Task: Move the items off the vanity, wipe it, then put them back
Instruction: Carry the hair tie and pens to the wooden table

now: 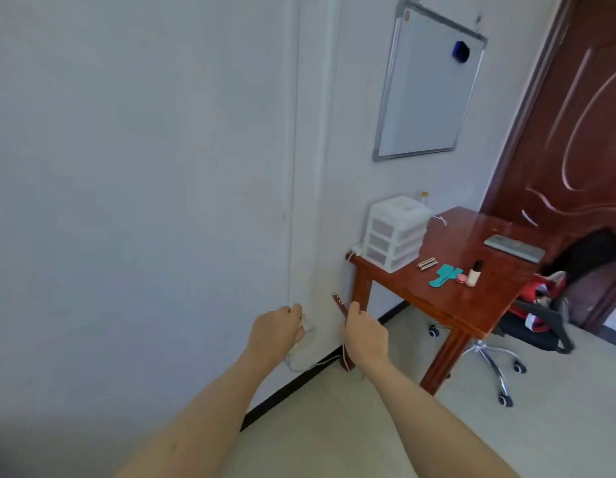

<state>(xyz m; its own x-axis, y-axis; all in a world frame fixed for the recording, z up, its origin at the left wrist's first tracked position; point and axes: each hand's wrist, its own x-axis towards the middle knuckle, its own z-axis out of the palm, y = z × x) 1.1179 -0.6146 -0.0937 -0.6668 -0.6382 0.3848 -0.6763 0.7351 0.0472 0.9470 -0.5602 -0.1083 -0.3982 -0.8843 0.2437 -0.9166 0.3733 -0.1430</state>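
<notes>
The vanity is a red-brown wooden table (448, 305) at the right, against the white wall. On it stand a white three-drawer organizer (396, 234), two gold tubes (427, 264), a teal item (444, 274), a small pink jar (461, 278), a cream bottle with a dark cap (474, 273) and a grey flat case (515, 248). My left hand (275, 334) is closed on a small pale object near the wall. My right hand (363, 334) grips a thin brown stick-like item (339, 302), left of the table's front leg.
A whiteboard (427, 88) with a blue eraser hangs above the table. A dark red door (582, 115) is at the right. An office chair (527, 322) with red and dark things on it stands beyond the table. A white cable (317, 363) runs along the black skirting.
</notes>
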